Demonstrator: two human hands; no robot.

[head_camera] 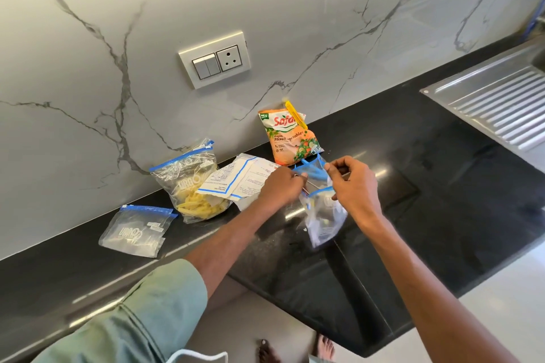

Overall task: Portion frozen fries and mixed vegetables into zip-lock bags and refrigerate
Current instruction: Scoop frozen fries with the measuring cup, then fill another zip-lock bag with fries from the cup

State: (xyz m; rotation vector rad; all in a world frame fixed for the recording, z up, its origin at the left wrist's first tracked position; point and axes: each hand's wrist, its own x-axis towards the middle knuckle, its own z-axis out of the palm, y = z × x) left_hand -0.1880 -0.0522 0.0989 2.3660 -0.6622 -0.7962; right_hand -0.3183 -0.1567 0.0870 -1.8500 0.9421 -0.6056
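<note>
Head view shows both hands pinching the blue zip rim of a zip-lock bag, left hand on one lip and right hand on the other, mouth spread between them and the body trailing toward the person over the table. Just beyond that mouth the mixed vegetables packet leans on the wall, long axis upright, top shut by a yellow clip, slightly nearer the left hand; reaching it likely means one hand letting go of the rim.
</note>
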